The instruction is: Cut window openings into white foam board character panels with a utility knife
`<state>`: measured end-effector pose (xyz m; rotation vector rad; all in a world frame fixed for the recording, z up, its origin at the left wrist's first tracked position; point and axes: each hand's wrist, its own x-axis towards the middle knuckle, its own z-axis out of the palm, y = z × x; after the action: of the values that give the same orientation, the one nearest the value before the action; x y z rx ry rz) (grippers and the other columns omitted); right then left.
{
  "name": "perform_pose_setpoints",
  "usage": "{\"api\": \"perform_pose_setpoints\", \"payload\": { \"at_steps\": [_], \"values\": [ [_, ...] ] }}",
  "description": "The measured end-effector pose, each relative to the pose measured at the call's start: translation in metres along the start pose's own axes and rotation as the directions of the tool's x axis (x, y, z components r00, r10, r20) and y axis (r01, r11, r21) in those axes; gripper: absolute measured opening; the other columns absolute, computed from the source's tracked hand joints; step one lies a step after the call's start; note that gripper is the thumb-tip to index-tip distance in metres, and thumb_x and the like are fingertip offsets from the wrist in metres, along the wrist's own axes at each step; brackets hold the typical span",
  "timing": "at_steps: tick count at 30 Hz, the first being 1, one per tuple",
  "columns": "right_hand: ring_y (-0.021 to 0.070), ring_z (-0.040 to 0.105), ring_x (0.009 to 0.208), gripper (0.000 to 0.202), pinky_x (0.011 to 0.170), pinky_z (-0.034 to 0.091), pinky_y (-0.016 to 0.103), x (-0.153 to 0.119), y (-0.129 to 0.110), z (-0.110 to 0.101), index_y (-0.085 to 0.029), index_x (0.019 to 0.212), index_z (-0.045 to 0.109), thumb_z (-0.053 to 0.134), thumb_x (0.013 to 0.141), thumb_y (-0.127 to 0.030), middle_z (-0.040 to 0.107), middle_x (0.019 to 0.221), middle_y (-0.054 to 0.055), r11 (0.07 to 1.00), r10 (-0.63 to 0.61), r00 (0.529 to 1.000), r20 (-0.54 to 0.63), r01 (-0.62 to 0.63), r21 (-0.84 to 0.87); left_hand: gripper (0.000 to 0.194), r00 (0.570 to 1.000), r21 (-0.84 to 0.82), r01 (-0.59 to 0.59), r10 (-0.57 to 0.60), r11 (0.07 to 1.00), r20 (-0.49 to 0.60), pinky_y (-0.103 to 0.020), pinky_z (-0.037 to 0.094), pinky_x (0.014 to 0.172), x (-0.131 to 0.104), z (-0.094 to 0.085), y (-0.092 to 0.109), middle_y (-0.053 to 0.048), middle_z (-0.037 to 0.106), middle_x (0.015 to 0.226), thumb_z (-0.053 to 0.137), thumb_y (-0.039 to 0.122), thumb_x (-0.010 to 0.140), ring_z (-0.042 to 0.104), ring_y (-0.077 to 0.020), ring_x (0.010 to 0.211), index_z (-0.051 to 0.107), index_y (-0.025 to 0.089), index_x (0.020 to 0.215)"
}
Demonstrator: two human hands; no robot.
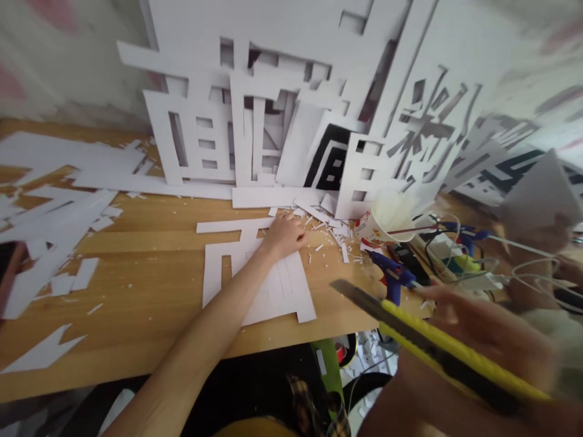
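The cut white board (273,291) lies flat on the table (150,243), the left hand (283,235) on its upper part, probably steadying it; whether those curled fingers pinch anything cannot be told. The right hand (496,334) is closed round a yellow knife (428,334), its blade clear of the board. Beyond, a paper cup (365,232) contains pale sticks (395,209), near a blue glue gun (392,272).

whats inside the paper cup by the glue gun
Pale sticks stand bunched in the paper cup, their tops above the rim. The cup's wall hides their lower ends and anything at the bottom.
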<state>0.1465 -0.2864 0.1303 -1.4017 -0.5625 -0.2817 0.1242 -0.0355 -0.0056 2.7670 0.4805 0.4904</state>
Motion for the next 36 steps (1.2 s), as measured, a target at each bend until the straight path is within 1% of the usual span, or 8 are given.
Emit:
{"api": "perform_pose_setpoints", "payload": {
  "at_steps": [4,11,15,19,22,27,30,36],
  "values": [
    [0.0197,0.056,0.044,0.055,0.048,0.04,0.037,-0.01,0.023,-0.017,-0.02,0.086,0.078,0.038,0.089,-0.059,0.069,0.065,0.007,0.952,0.248,0.927,0.28,-0.287,0.108,0.035,1.0,-0.008,-0.005,0.005,1.0,0.02,-0.041,0.042,0.093,0.0,0.0,0.0,-0.007,0.072,0.078,0.048,0.023,0.092,0.061,-0.023,0.093,0.072,0.02,0.068],
    [0.0209,0.062,0.049,0.046,0.048,0.044,0.035,-0.022,0.012,-0.047,-0.022,0.086,0.075,0.048,0.088,-0.059,0.074,0.073,0.009,0.913,0.303,0.935,0.187,-0.341,0.224,0.035,0.987,0.075,0.149,-0.153,0.986,0.041,-0.034,0.041,0.081,0.015,-0.023,0.006,0.0,0.064,0.063,0.047,0.026,0.087,0.057,-0.0169,0.069,0.069,0.02,0.061],
    [0.0188,0.063,0.056,0.047,0.052,0.048,0.032,-0.027,0.014,-0.044,-0.023,0.087,0.074,0.058,0.083,-0.067,0.072,0.076,0.005,0.909,0.271,0.946,0.175,-0.311,0.276,0.05,0.904,0.147,0.426,-0.413,0.893,-0.111,-0.033,0.04,0.074,0.016,-0.057,-0.001,-0.006,0.07,0.072,0.032,0.031,0.095,0.057,-0.0186,0.069,0.075,0.019,0.073],
    [0.0194,0.066,0.068,0.06,0.067,0.055,0.034,-0.031,0.032,-0.039,-0.025,0.096,0.072,0.055,0.08,-0.08,0.071,0.086,0.004,0.92,0.219,0.957,0.189,-0.267,0.286,0.059,0.811,0.213,0.584,-0.555,0.783,-0.182,-0.046,0.041,0.082,-0.008,-0.078,-0.015,-0.017,0.072,0.087,0.024,0.039,0.1,0.063,-0.0312,0.085,0.075,0.014,0.086],
    [0.0251,0.072,0.085,0.072,0.078,0.059,0.041,-0.038,0.046,-0.036,-0.025,0.114,0.067,0.047,0.08,-0.086,0.072,0.106,0.009,0.923,0.23,0.938,0.26,-0.295,0.247,0.044,0.83,0.265,0.556,-0.544,0.788,-0.126,-0.052,0.04,0.092,-0.035,-0.078,-0.021,-0.023,0.071,0.104,0.04,0.038,0.097,0.06,-0.0387,0.107,0.075,0.013,0.088],
    [0.0281,0.073,0.096,0.072,0.089,0.06,0.046,-0.051,0.057,-0.032,-0.025,0.119,0.065,0.049,0.081,-0.083,0.069,0.122,0.013,0.909,0.258,0.901,0.348,-0.348,0.228,0.032,0.926,0.154,0.335,-0.355,0.93,0.131,-0.032,0.046,0.094,-0.055,-0.066,-0.016,-0.007,0.068,0.119,0.065,0.047,0.087,0.061,-0.0243,0.11,0.072,0.023,0.107],
    [0.0261,0.073,0.098,0.059,0.089,0.06,0.045,-0.052,0.055,-0.03,-0.026,0.119,0.065,0.056,0.085,-0.073,0.067,0.126,0.012,0.917,0.24,0.908,0.342,-0.328,0.226,0.04,0.925,0.119,0.308,-0.327,0.944,0.193,-0.034,0.046,0.096,-0.051,-0.061,-0.012,-0.011,0.065,0.122,0.077,0.051,0.076,0.059,-0.028,0.115,0.07,0.019,0.099],
    [0.0214,0.072,0.088,0.043,0.083,0.061,0.041,-0.047,0.046,-0.018,-0.026,0.115,0.065,0.058,0.089,-0.06,0.071,0.111,0.008,0.914,0.288,0.911,0.295,-0.354,0.2,0.035,0.909,0.137,0.354,-0.375,0.925,0.181,-0.037,0.046,0.095,-0.039,-0.058,-0.013,-0.018,0.066,0.116,0.067,0.052,0.086,0.061,-0.0324,0.114,0.066,0.017,0.083]
  ]
}}
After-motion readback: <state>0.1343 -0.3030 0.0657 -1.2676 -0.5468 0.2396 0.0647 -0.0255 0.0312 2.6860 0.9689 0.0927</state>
